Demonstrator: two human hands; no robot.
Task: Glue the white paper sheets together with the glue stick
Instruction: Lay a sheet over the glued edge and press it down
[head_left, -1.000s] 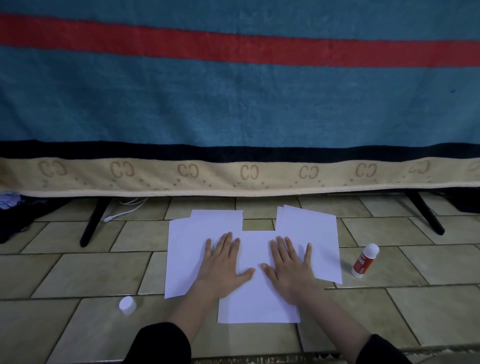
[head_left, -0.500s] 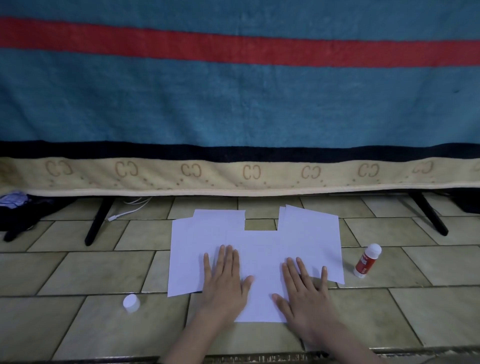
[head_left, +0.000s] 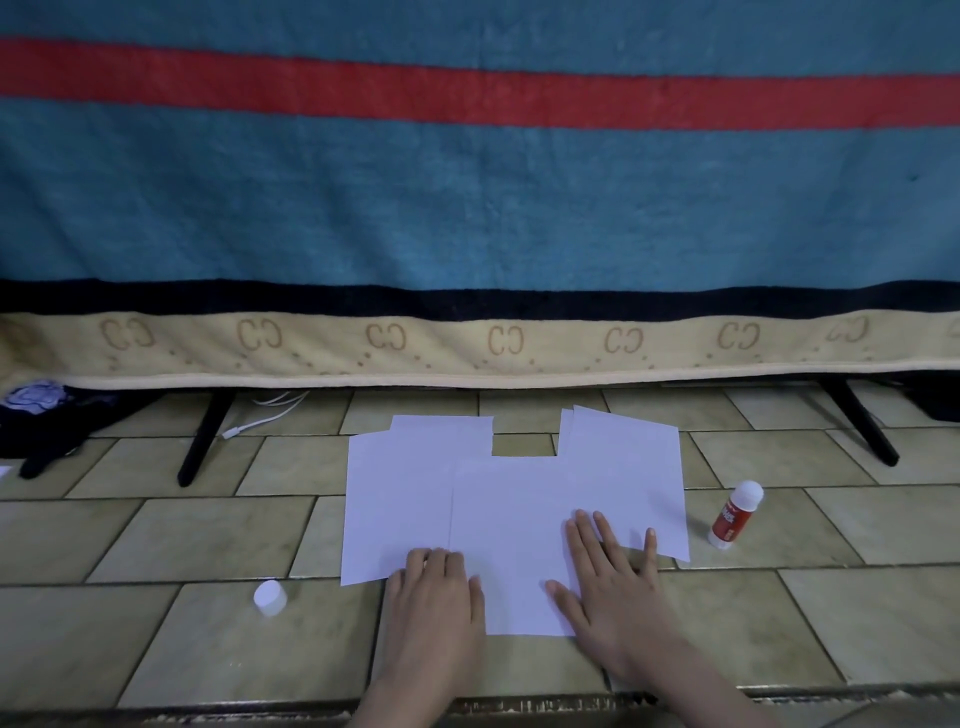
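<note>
Your left hand (head_left: 434, 592) is curling its fingers (head_left: 434, 558) on the near edge of the paper sheets (head_left: 511, 525), holding nothing; your right hand (head_left: 608, 582) is lying flat, fingers spread wide. Dragging either hand could be skewing the overlapped sheets before the glue grips. The glue stick (head_left: 735, 514) is standing uncapped right of your right fingers, drying; its cap (head_left: 270, 597) is left of your left. Beyond: tiled floor (head_left: 156, 545), a hanging blanket (head_left: 467, 208).

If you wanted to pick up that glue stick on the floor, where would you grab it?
Probably around the red labelled barrel of the glue stick, coming from above with the right hand, the nearer one. It seems to lean on the tile floor, clear of the paper sheets, so fingers fit on both sides.
</note>
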